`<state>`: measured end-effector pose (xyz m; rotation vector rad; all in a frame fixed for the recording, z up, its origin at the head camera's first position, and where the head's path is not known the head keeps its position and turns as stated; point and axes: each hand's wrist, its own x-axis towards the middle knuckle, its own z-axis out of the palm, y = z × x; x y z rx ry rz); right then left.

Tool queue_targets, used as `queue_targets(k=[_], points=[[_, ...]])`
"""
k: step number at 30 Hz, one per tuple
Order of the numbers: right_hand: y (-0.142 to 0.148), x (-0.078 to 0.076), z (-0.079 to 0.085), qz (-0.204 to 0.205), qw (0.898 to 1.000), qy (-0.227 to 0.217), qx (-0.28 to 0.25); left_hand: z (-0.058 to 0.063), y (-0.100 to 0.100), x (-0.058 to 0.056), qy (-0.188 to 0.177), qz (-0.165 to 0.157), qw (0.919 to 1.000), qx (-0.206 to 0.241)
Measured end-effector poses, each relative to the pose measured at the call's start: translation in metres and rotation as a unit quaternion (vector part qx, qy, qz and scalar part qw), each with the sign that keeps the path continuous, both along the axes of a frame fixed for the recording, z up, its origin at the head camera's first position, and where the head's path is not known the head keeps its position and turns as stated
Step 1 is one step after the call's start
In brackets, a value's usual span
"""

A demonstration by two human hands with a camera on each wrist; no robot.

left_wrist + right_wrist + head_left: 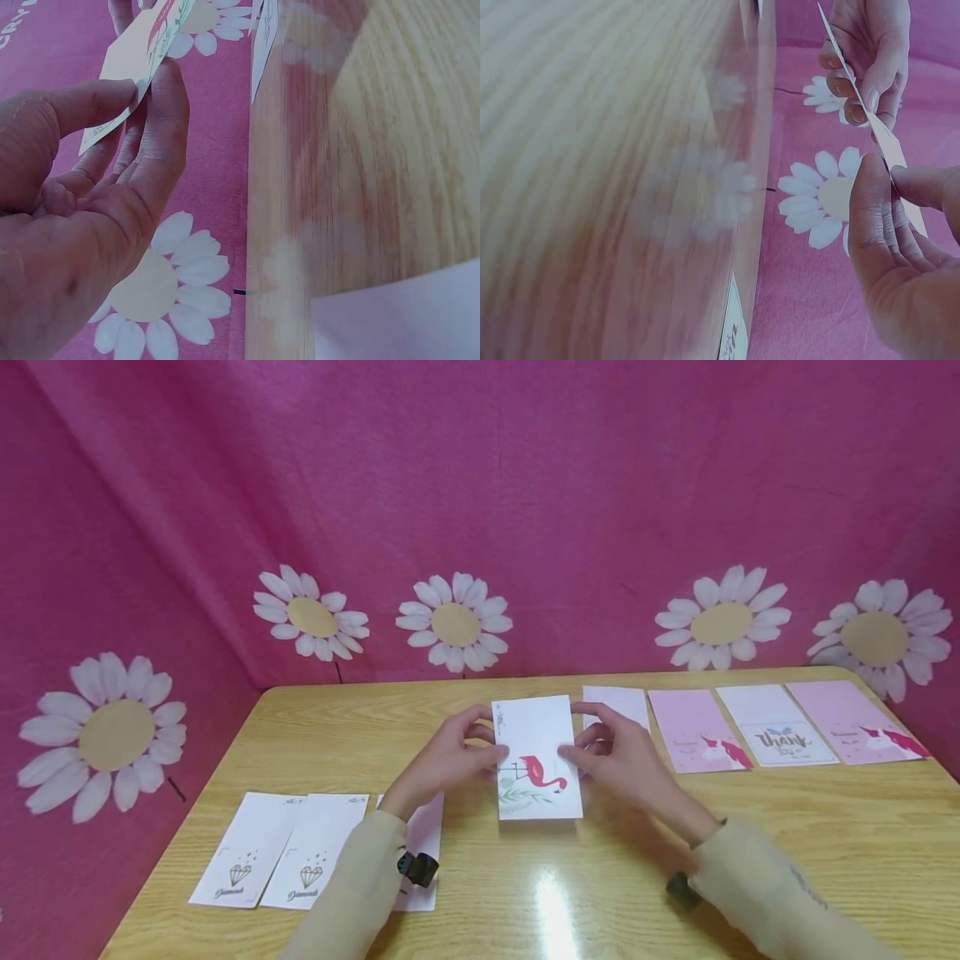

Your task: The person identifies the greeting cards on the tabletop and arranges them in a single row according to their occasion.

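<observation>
Both hands hold a white flamingo card (534, 727) above the middle of the wooden table. It carries a red flamingo and green leaves. My left hand (456, 753) pinches its left edge, thumb on the front and fingers behind. At the right edge my right hand (628, 762) pinches it the same way. In the left wrist view the card (129, 56) sits between the thumb and fingers of the left hand (97, 187). The right wrist view shows the card (887, 142) nearly edge-on, gripped by the right hand (907, 277).
Two white diamond cards (281, 835) lie at the left, beside a pink card (425, 839) partly behind the left arm. Back right, a pale card (618, 700), two pink unicorn cards (690, 727) and a "Thank you" card (765, 706) form a row. A flowered pink cloth (570, 527) hangs behind.
</observation>
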<state>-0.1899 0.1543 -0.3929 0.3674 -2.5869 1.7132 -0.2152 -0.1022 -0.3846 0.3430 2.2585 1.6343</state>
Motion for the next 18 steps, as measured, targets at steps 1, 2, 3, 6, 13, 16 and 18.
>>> queue_targets(k=[1, 2, 3, 6, 13, 16, 18], points=[[-0.001, 0.001, 0.000, 0.001, 1.000, -0.001, -0.001, 0.000, -0.001, 0.002, 0.000, 0.000, 1.0000, 0.001], [-0.001, 0.003, 0.000, 0.002, 1.000, -0.002, -0.002, 0.001, -0.002, 0.003, -0.001, 0.000, 1.0000, 0.002], [-0.002, 0.004, 0.001, 0.002, 1.000, -0.003, 0.001, 0.001, -0.002, 0.005, -0.002, 0.000, 1.0000, 0.004], [-0.003, 0.008, 0.001, 0.006, 1.000, -0.012, 0.000, 0.002, -0.005, 0.009, -0.005, -0.001, 1.0000, -0.001], [-0.007, 0.018, -0.001, 0.028, 1.000, -0.013, 0.003, -0.003, -0.014, 0.019, -0.005, 0.000, 0.9998, -0.020], [-0.009, 0.019, -0.004, 0.038, 0.999, -0.003, 0.010, -0.002, -0.017, 0.024, -0.009, 0.005, 0.9996, -0.025], [-0.010, 0.020, -0.005, 0.045, 0.999, -0.005, 0.014, -0.002, -0.019, 0.026, -0.014, 0.009, 0.9995, -0.028]])
